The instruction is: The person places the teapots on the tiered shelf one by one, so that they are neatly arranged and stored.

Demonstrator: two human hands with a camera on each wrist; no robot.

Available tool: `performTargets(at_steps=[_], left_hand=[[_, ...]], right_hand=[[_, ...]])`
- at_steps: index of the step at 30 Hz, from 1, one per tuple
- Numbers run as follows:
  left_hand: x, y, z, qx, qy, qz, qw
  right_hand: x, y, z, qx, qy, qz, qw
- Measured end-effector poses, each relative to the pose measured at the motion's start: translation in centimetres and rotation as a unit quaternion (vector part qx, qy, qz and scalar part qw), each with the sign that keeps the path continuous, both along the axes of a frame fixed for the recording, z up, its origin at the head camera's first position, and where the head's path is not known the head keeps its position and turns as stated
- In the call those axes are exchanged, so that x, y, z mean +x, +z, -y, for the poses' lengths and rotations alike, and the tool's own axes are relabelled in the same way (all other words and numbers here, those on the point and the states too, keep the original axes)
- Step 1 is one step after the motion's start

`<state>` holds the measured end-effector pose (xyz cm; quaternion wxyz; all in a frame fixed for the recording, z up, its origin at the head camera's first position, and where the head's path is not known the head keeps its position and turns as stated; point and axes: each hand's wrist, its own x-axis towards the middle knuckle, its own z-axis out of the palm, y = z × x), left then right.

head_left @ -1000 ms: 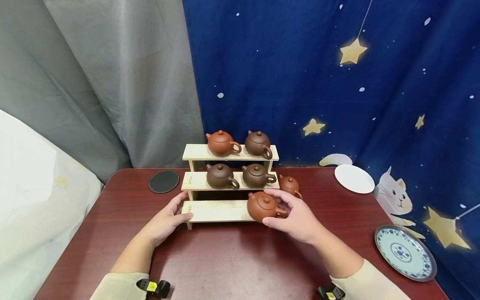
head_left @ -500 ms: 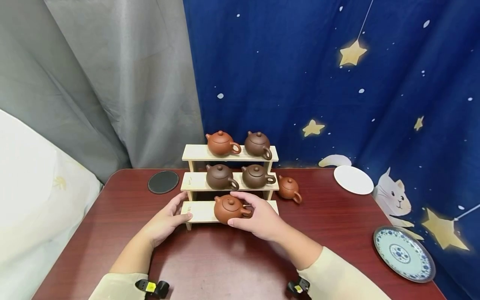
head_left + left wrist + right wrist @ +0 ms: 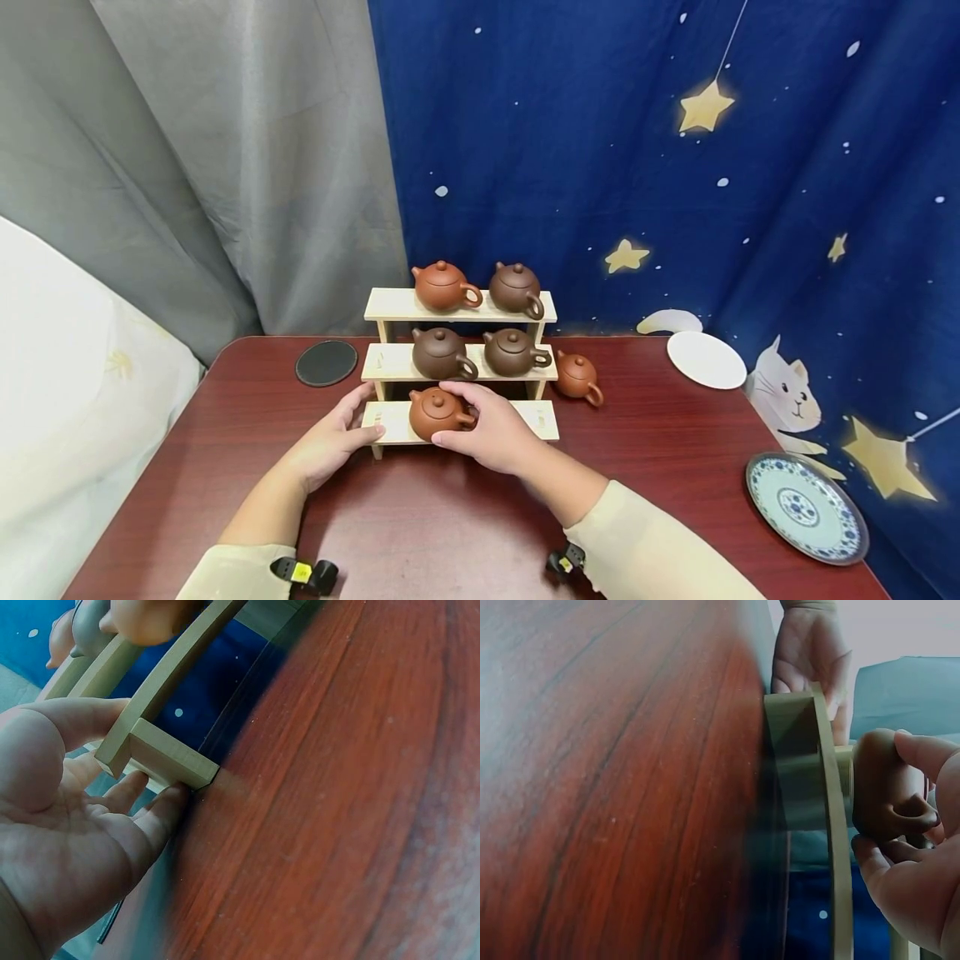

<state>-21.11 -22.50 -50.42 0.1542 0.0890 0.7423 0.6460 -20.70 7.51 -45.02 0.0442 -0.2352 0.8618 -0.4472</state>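
Observation:
A three-step wooden display shelf (image 3: 536,417) stands on the table. My left hand (image 3: 330,446) grips the left end of its lowest step; in the left wrist view the thumb (image 3: 94,712) lies over the plank and the fingers are around the leg. My right hand (image 3: 491,433) holds a reddish-brown clay teapot (image 3: 433,415) by its handle side, over the left part of that step. Whether its base touches the wood I cannot tell. Two dark brown teapots stand on the middle step, the left one (image 3: 439,354) above the held pot. The top step bears an orange-brown teapot (image 3: 441,287) and a dark one (image 3: 515,289).
Another small reddish teapot (image 3: 576,377) stands on the table just right of the shelf. A black round coaster (image 3: 327,364) lies to the left. At the right are a white plate (image 3: 707,360) and a blue-patterned plate (image 3: 806,508). Curtains hang behind the table.
My right hand has carried the reddish-brown teapot leftward along the lowest step, from its right end to the left part. My left hand has stayed at the shelf's left end.

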Motion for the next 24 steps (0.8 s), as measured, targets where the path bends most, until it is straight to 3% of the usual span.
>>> performTargets(at_steps=[8, 14, 24], left_hand=[[0.0, 0.0, 0.0, -0.007, 0.002, -0.003, 1.0], [-0.1, 0.0, 0.0, -0.008, 0.001, -0.002, 1.0], [-0.1, -0.1, 0.0, 0.001, 0.0, 0.002, 1.0]], right_hand=[[-0.3, -0.7, 0.4, 0.036, -0.001, -0.011, 0.9993], [-0.3, -0.8, 0.5, 0.034, -0.009, -0.004, 0.9994], [0.5, -0.1, -1.1, -0.053, -0.018, 0.03, 0.998]])
